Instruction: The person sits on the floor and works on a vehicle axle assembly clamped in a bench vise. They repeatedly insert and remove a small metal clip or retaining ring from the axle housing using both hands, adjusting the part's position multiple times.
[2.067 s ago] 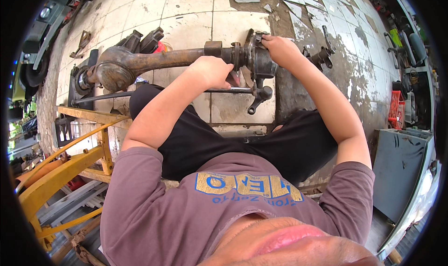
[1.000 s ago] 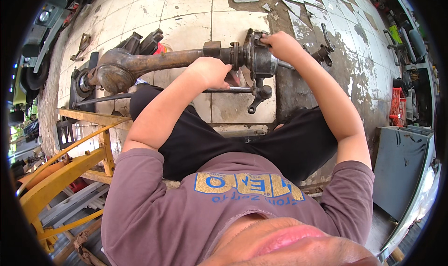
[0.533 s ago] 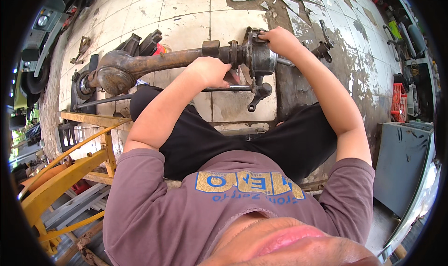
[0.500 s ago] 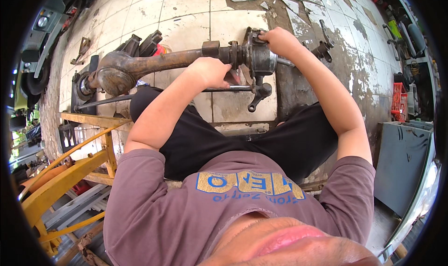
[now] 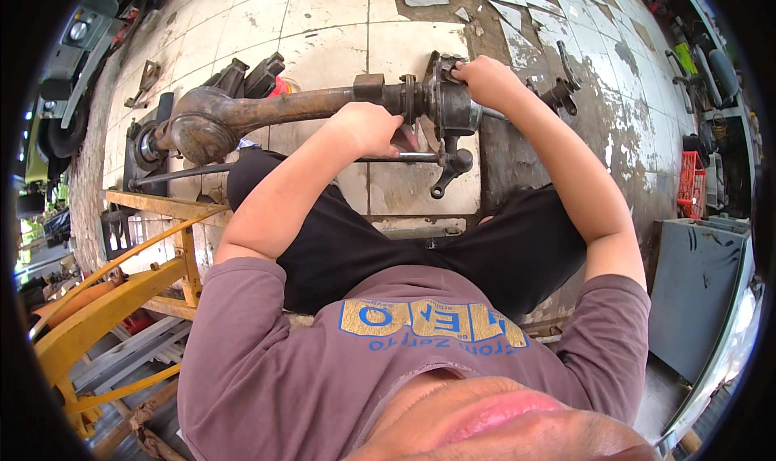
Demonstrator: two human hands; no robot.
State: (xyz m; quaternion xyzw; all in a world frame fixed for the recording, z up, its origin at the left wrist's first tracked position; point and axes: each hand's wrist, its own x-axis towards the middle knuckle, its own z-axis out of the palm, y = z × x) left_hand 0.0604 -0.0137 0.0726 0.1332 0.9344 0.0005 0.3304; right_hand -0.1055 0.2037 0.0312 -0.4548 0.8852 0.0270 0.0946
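A rusty brown vehicle axle housing (image 5: 299,105) lies across the floor in front of me, its round differential bulge (image 5: 202,128) at the left. At its right end sits a dark steering knuckle (image 5: 459,112), with a short steering arm (image 5: 449,175) angled toward me. My right hand (image 5: 489,81) is closed on the knuckle's far upper edge, fingertips curled over it. My left hand (image 5: 368,130) is bent around beside the flange (image 5: 410,97), just above a thin metal rod (image 5: 412,157). Its fingers are partly hidden, and what they grip cannot be made out.
A yellow metal frame (image 5: 121,319) stands close on my left. On the right are a blue-grey metal cabinet (image 5: 699,287) and a red crate (image 5: 691,182). Loose metal parts (image 5: 562,93) lie beyond the knuckle. Broken tiles (image 5: 517,12) cover the far floor.
The knuckle has turned slightly, and its bright right face now looks darker. My right hand has shifted a little right and nearer with it. My left hand stays nearly in place.
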